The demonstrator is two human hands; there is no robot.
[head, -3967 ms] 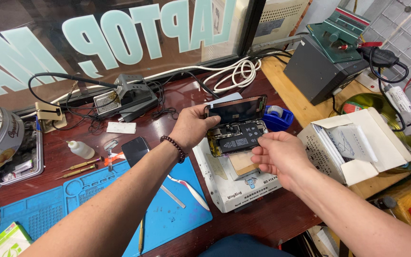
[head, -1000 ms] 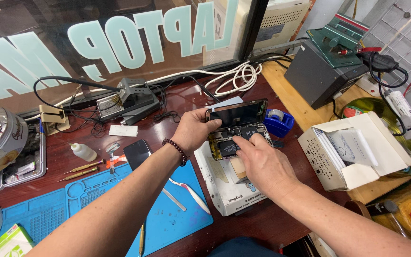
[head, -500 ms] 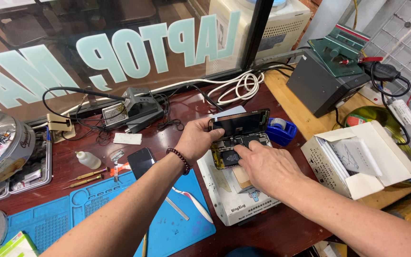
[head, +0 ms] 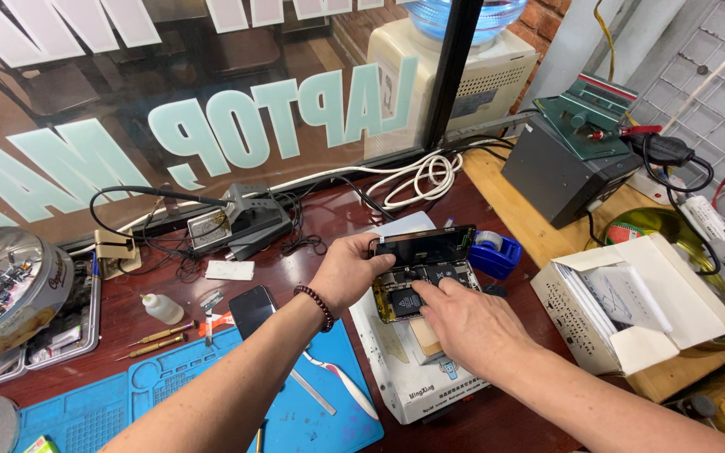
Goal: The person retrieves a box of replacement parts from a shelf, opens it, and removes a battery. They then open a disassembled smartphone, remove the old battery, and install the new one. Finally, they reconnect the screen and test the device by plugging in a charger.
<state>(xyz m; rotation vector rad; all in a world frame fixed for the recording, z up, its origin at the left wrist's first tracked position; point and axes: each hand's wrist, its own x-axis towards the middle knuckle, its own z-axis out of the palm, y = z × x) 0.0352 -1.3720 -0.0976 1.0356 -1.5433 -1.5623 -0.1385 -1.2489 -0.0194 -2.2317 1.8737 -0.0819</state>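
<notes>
An opened phone (head: 417, 289) lies on a white box (head: 417, 382) in the middle of the dark red bench. Its screen (head: 421, 246) is lifted up from the body like a lid. My left hand (head: 347, 270) grips the left edge of the phone and screen. My right hand (head: 463, 323) rests on the phone's exposed inner parts, fingertips pressing near the middle. A beaded bracelet (head: 314, 304) sits on my left wrist.
A blue work mat (head: 169, 403) with tweezers (head: 341, 382) lies at lower left, and a dark phone (head: 252, 309) beside it. A tin of small parts (head: 6, 289) stands at far left. A blue tape dispenser (head: 492, 252), an open cardboard box (head: 631, 306) and a grey machine (head: 564, 172) are to the right.
My right hand has moved from beside the phone onto its open insides. The camera has drawn closer and tilted up a little. My left hand keeps its hold.
</notes>
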